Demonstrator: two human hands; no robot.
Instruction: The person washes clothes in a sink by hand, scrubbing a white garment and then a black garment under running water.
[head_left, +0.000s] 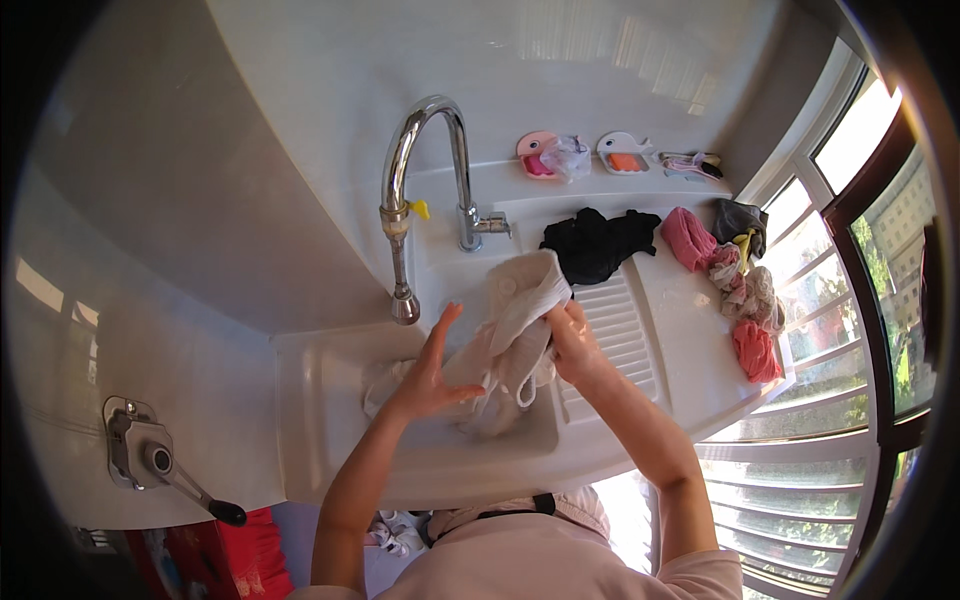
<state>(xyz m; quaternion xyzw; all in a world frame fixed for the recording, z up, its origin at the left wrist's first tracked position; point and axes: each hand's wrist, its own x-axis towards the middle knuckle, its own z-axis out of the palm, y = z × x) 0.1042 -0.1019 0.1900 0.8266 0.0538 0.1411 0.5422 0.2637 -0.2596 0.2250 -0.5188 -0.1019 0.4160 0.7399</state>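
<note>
Hand-washing posture at a white sink with a moulded basin [318, 405], seen from above. The right hand [574, 345] grasps a white cloth garment with a looped cord [528, 285] near its upper right edge, fingers closed on the fabric. The left hand [425, 380] is unclenched, its thumb and fingers spread beside the garment's left side; whether the thumb touches the fabric cannot be told. The garment thus lies between the two hands, its upper part raised above the basin and its lower folds hanging into it, to the left of a white ribbed washboard [628, 330]. A curved chrome faucet [398, 160] stands behind the left hand. A crumpled black garment [598, 245] lies beyond the washboard, and a folded pink cloth [687, 238] farther right. The step in hand appears to be turning or rearranging wet fabric; the next move probably calls for the left hand to close on the loose folds.
</note>
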